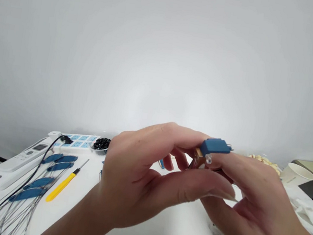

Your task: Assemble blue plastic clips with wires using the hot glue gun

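Note:
A small blue plastic part [216, 147] with a brown, copper-looking piece [198, 157] and a clear bead-like tip is raised above the table between my hands. My left hand [148, 171] comes in from the left, its fingers and thumb closed on the part's brown end. From the right, my right hand [252, 202] is closed around the other end, its index finger along the blue side. The left thumb lies across in front, hiding the underside of the part and several fingertips.
Left on the white table are a yellow-handled screwdriver [60, 191], several blue pieces with thin wires [29, 194], a white device with a display [24, 154], a power strip [78, 140] and a bowl of black bits [102, 144]. A paper cup [296, 175] and cream-coloured pieces [266, 162] stand right.

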{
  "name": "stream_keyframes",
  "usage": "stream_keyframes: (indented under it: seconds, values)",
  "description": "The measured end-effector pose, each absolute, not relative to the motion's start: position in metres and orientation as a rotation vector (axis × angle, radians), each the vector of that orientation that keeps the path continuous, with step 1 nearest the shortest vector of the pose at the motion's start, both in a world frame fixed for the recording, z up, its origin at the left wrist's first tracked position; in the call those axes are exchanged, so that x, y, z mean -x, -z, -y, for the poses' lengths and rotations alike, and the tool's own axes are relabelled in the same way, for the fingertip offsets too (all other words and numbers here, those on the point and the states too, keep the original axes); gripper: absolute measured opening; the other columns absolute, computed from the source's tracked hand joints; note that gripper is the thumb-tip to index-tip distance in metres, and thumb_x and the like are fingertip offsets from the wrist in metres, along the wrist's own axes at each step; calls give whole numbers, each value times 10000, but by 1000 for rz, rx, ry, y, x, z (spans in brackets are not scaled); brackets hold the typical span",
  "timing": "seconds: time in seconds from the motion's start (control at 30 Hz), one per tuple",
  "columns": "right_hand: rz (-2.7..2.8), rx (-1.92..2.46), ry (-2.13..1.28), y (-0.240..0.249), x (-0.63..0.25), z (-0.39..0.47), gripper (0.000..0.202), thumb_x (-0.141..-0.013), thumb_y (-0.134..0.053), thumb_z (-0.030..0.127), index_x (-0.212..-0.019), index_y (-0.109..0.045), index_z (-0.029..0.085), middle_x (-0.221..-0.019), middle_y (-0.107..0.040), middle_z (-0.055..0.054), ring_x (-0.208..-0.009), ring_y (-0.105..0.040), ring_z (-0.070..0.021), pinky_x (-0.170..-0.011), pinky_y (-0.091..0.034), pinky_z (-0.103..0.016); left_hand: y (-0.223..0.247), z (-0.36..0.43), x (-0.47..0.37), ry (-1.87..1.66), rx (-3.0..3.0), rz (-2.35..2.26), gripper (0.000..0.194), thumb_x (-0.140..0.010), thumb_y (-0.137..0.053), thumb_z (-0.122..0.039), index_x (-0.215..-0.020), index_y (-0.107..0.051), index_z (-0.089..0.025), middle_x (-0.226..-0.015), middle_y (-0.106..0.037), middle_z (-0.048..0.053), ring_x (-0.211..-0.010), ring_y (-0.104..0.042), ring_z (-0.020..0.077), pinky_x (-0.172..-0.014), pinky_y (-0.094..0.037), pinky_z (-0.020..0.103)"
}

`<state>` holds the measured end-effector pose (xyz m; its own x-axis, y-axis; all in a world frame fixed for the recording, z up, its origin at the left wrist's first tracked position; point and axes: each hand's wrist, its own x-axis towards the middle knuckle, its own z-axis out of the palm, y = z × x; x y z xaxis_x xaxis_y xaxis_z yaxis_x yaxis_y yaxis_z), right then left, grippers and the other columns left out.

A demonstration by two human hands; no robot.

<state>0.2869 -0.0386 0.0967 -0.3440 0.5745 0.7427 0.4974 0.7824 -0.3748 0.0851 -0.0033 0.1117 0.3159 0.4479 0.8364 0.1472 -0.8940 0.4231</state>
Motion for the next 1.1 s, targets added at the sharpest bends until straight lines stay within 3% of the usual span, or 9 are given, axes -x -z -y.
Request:
stream_keyframes:
  seconds: [0.63, 0.8, 1.1]
  values:
    - [2036, 756, -175, -105, -288, 38, 181, -859, -633, 89, -964, -614, 236, -790, -693, 68, -607, -598, -80, -573, -502, -182, -112, 3, -82, -1591, -2315, -515, 333, -863, -876, -344, -1175, -765, -381, -853, -796, -40, -646, -718, 157, -601, -615, 274]
    - [2038, 745, -192, -104, -288, 37, 159, -877, -654, 113, -963, -630, 244, -783, -696, 60, -590, -589, -87, -557, -503, -194, -112, 4, -80, -1624, -2352, -564, 353, -850, -879, -408, -1186, -775, -387, -805, -787, -41, -636, -720, 167, -564, -604, 281]
    - [2033, 764, -157, -102, -287, 37, 144, -911, -671, 131, -989, -643, 249, -934, -798, 38, -638, -646, -90, -663, -570, -192, -111, 6, -78, -1641, -2394, -601, 381, -819, -893, -453, -1180, -793, -386, -794, -796, -64, -616, -723, 165, -483, -570, 269]
